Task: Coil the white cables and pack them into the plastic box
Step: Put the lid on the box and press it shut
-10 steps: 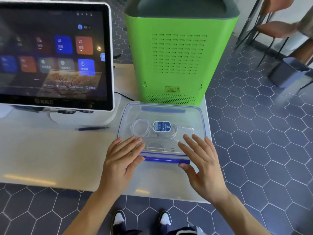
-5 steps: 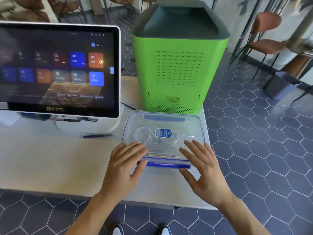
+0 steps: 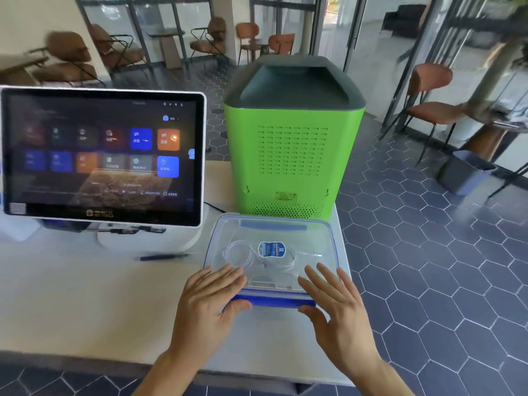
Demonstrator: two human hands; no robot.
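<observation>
A clear plastic box (image 3: 328,232) with a blue-trimmed lid on it sits at the right end of the white table. Coiled white cables (image 3: 243,254) lie inside, seen through the lid under a blue oval label (image 3: 271,249). My left hand (image 3: 210,304) rests flat on the lid's near left corner, thumb under the blue front latch (image 3: 274,301). Flat on the near right corner lies my right hand (image 3: 335,307), fingers spread, thumb at the latch's right end.
A green machine (image 3: 291,155) stands right behind the box. A touchscreen terminal (image 3: 103,155) stands at the left, with a blue pen (image 3: 163,256) lying in front of it. The table's right edge (image 3: 347,252) runs beside the box. Chairs and a grey bin (image 3: 465,171) stand beyond.
The view has tilted up, showing more of the room. Both hands stay pressed on the lid's near edge; the thumbs have curled closer under the blue latch.
</observation>
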